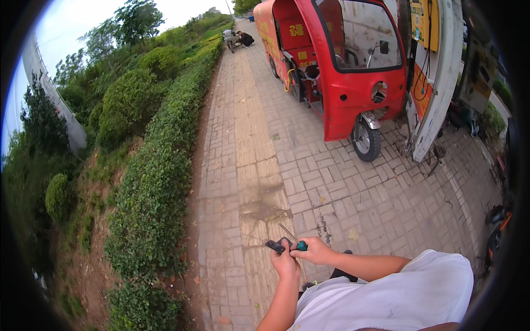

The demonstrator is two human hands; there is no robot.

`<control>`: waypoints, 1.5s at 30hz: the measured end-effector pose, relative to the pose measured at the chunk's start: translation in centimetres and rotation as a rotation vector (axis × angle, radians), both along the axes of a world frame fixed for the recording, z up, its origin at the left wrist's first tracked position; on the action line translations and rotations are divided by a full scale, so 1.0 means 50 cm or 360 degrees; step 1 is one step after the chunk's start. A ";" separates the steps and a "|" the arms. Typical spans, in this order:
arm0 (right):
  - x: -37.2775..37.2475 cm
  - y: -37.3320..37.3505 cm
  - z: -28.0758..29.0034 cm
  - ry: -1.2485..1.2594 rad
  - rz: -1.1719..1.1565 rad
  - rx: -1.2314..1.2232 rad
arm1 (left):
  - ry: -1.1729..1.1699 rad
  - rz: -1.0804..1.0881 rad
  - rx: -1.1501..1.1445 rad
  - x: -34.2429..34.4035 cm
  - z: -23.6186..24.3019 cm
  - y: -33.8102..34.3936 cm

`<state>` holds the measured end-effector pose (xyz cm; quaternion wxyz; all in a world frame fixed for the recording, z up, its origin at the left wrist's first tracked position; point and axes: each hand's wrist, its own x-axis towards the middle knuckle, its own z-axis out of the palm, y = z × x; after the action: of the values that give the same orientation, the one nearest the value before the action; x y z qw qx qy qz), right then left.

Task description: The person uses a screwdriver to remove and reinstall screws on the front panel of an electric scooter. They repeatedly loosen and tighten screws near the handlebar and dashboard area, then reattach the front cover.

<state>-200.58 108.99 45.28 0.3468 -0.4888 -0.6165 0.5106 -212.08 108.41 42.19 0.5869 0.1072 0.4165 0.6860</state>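
Observation:
My left hand [287, 263] is closed on a small black object [274, 246], low in the middle of the head view; I cannot make out what it is. Just right of it, my right hand [316, 251] grips a screwdriver [302, 245] by its green handle, with the thin metal shaft pointing up and to the left. The two hands are close together in front of my white shirt.
A red enclosed tricycle [353, 94] stands ahead right, beside a pale post [430, 132] and yellow box [425, 25]. A trimmed hedge [149, 187] edges the paved walkway [256, 121] on the left. A person [245, 39] crouches by a two-wheeler far ahead. Dark vehicle parts [494, 237] lie far right.

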 end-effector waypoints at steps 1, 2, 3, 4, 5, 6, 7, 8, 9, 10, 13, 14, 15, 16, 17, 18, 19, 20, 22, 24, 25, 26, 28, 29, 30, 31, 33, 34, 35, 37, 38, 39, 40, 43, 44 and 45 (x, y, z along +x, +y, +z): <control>0.000 0.000 -0.003 -0.0018 -0.0024 0.0039 | -0.0005 0.0001 -0.0026 0.004 0.004 -0.001; -0.002 -0.001 -0.008 -0.0058 -0.0066 0.0084 | -0.0006 0.0016 -0.0136 0.006 0.006 -0.003; -0.003 -0.002 -0.010 -0.0021 -0.0082 0.0086 | 0.0031 0.0029 -0.0072 0.010 0.010 -0.006; -0.005 -0.002 -0.014 -0.0011 -0.0118 0.0096 | 0.0066 0.0054 -0.0091 0.012 0.013 -0.009; -0.005 -0.003 -0.016 -0.0027 -0.0159 0.0107 | 0.0096 0.0075 -0.0086 0.014 0.015 -0.010; -0.006 -0.003 -0.018 -0.0014 -0.0164 0.0124 | 0.0101 0.0089 -0.0109 0.014 0.016 -0.011; -0.005 -0.002 -0.020 -0.0029 -0.0172 0.0142 | 0.0099 0.0101 -0.0109 0.014 0.016 -0.012; -0.004 -0.002 -0.022 -0.0052 -0.0164 0.0159 | 0.0085 0.0096 -0.0065 0.014 0.014 -0.012; -0.003 -0.001 -0.024 -0.0090 -0.0113 0.0155 | 0.0097 0.0098 -0.0092 0.012 0.012 -0.011; -0.001 0.000 -0.026 -0.0135 -0.0050 0.0149 | 0.0099 0.0081 -0.0076 0.010 0.009 -0.011; 0.002 0.002 -0.034 -0.0285 0.0035 0.0400 | 0.0106 0.0011 -0.0038 0.008 0.003 -0.012; 0.001 0.001 -0.037 -0.0375 0.0028 0.0521 | 0.0113 -0.0021 -0.0121 0.008 0.002 -0.013; 0.000 -0.002 -0.040 -0.0300 -0.0040 0.0472 | 0.0085 -0.0032 -0.0025 0.009 0.002 -0.014; -0.002 -0.005 -0.042 -0.0260 -0.0123 0.0421 | 0.0063 -0.0045 -0.0018 0.009 0.004 -0.016; -0.004 -0.008 -0.045 -0.0246 -0.0197 0.0383 | 0.0034 -0.0069 0.0038 0.011 0.006 -0.017; -0.006 -0.010 -0.046 -0.0102 -0.0225 0.0288 | -0.0012 -0.0052 -0.0007 0.011 0.009 -0.018; -0.007 -0.012 -0.046 0.0017 -0.0250 0.0208 | -0.0063 -0.0051 -0.0001 0.012 0.012 -0.018; -0.008 -0.012 -0.046 0.0136 -0.0276 0.0129 | -0.0106 -0.0039 0.0034 0.012 0.015 -0.018; -0.007 -0.009 -0.044 0.0071 -0.0263 0.0098 | -0.0125 -0.0049 -0.0016 0.012 0.019 -0.018; -0.005 -0.002 -0.042 0.0015 -0.0220 0.0150 | -0.0132 -0.0040 -0.0030 0.008 0.020 -0.018; -0.004 0.002 -0.041 -0.0010 -0.0183 0.0215 | -0.0138 -0.0031 -0.0035 0.005 0.019 -0.018; -0.005 0.005 -0.041 -0.0047 -0.0123 0.0292 | -0.0155 -0.0039 0.0005 0.002 0.017 -0.018; -0.005 0.013 -0.040 -0.0089 -0.0101 0.0402 | -0.0188 -0.0142 -0.0008 -0.008 0.013 -0.017; -0.005 0.015 -0.040 -0.0127 -0.0095 0.0496 | -0.0186 -0.0168 -0.0084 -0.009 0.011 -0.016; -0.007 0.017 -0.039 -0.0119 -0.0092 0.0360 | -0.0202 -0.0181 0.0004 -0.011 0.010 -0.014; -0.009 0.017 -0.039 -0.0123 -0.0101 0.0258 | -0.0194 -0.0156 0.0003 -0.011 0.009 -0.013; -0.014 0.015 -0.037 -0.0109 -0.0147 0.0221 | -0.0201 -0.0127 -0.0003 -0.010 0.009 -0.010; -0.016 0.014 -0.035 -0.0094 -0.0184 0.0288 | -0.0218 -0.0121 -0.0005 -0.007 0.010 -0.009; -0.018 0.014 -0.032 -0.0118 -0.0236 0.0350 | -0.0238 -0.0128 0.0020 -0.007 0.011 -0.006; -0.020 0.016 -0.026 -0.0050 -0.0363 0.0182 | -0.0237 -0.0135 -0.0044 -0.005 0.013 -0.003; -0.019 0.017 -0.023 -0.0035 -0.0436 0.0096 | -0.0237 -0.0147 -0.0063 -0.005 0.013 -0.001; -0.015 0.021 -0.019 -0.0089 -0.0362 0.0056 | -0.0221 -0.0162 -0.0065 -0.003 0.013 -0.001; -0.010 0.025 -0.016 -0.0143 -0.0288 0.0016 | -0.0205 -0.0175 -0.0069 -0.003 0.013 0.000; 0.007 0.032 -0.014 -0.0020 -0.0169 -0.0285 | -0.0105 -0.0230 -0.0011 0.000 0.005 -0.001; 0.013 0.033 -0.016 0.0071 -0.0138 -0.0440 | -0.0059 -0.0252 0.0014 0.001 0.001 -0.003; 0.017 0.034 -0.019 0.0176 -0.0124 -0.0458 | -0.0026 -0.0253 0.0029 0.001 -0.005 -0.003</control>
<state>-199.71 110.71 44.35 0.3260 -0.5282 -0.4975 0.6060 -212.02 108.27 41.92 0.6419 0.1396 0.3957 0.6418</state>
